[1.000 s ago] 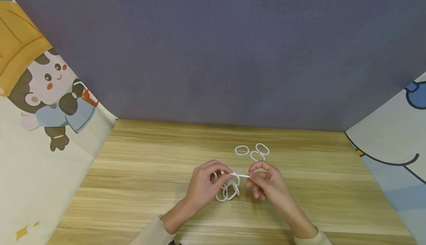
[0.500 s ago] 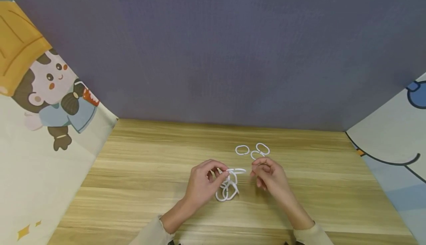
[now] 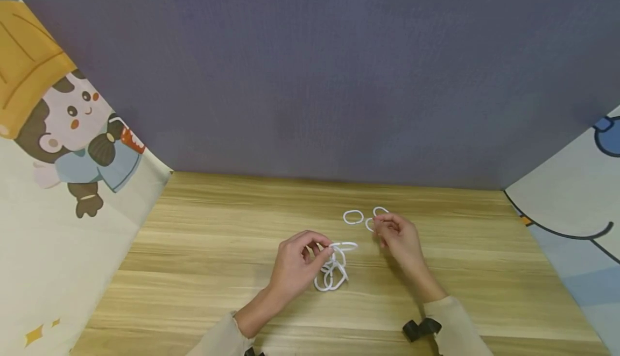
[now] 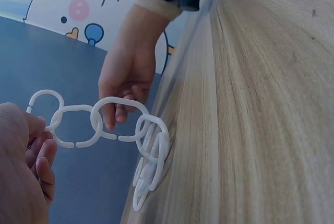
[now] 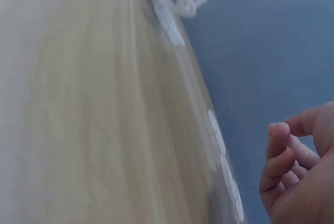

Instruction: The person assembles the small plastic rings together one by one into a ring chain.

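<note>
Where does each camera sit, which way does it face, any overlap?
Head: on the person's head, looking forward and down at the brown wooden table; left hand, right hand and beige sleeves show.
Left wrist: on that wrist, looking at the white plastic chain of oval links; left hand at the edge, right hand beyond.
Right wrist: on that wrist, looking towards loose white plastic oval links and the blue-grey wall; only the right hand shows.
Shared: both wrist views show the right hand and chain.

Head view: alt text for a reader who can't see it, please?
A person's left hand pinches a chain of white links over a wood-grain table; the empty right hand hovers by three more links, partly hiding two. A grey-blue panel stands behind.
</note>
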`<state>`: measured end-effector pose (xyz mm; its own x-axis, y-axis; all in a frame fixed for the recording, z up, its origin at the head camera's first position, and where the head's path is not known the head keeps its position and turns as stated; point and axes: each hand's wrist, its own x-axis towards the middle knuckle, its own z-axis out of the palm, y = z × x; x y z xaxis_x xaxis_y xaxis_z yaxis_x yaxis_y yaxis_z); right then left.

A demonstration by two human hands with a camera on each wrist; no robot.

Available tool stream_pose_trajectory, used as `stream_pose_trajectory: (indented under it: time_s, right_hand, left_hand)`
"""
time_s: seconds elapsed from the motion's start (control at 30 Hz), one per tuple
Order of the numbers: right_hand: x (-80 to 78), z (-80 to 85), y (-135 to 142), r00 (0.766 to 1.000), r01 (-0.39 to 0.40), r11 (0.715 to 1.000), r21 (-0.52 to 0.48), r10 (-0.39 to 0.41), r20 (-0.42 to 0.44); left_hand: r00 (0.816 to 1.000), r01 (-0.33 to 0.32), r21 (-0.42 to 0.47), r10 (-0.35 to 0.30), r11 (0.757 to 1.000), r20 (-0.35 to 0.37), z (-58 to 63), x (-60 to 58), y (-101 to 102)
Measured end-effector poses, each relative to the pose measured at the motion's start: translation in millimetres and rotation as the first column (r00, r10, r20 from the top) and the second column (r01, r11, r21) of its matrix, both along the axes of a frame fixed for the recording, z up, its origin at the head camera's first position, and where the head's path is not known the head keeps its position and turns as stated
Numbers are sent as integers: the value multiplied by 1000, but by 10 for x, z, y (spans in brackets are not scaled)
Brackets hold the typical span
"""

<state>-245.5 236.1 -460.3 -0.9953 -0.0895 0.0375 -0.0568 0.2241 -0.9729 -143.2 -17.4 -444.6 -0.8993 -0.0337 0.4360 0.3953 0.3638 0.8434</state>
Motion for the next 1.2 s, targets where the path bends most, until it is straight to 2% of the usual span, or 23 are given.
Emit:
stream_pose_trajectory:
  time_s: [0.2, 0.3, 0.4, 0.5, 0.63, 1.03, 1.2]
  right_hand:
    - [-268, -79, 43, 999, -7, 997, 76, 10, -44]
    - [-318, -120, 49, 997, -11, 990, 142, 21, -70]
    - [-371, -138, 51, 990, -10, 974, 227, 41, -133]
    - [-439, -136, 31, 978, 2, 947, 321, 64, -196]
    - [-524, -115, -33, 969, 6, 911, 413, 97, -227]
    - [-747, -132, -101, 949, -74, 809, 583, 237, -208]
    - [-792, -146, -121, 952, -82, 770, 632, 249, -179]
  left_hand:
    - [1000, -10, 10, 10, 1000, 3, -2, -67, 58]
    - [1000, -3, 10, 3, 1000, 6, -13, -55, 59]
    - [1000, 4, 10, -4, 1000, 7, -19, -44, 59]
    - [1000, 10, 12, -10, 1000, 7, -24, -33, 55]
    - [1000, 21, 20, -21, 1000, 0, -30, -24, 48]
    - [999, 32, 23, -31, 999, -42, -44, -50, 74]
    - [999, 29, 24, -29, 999, -33, -43, -48, 82]
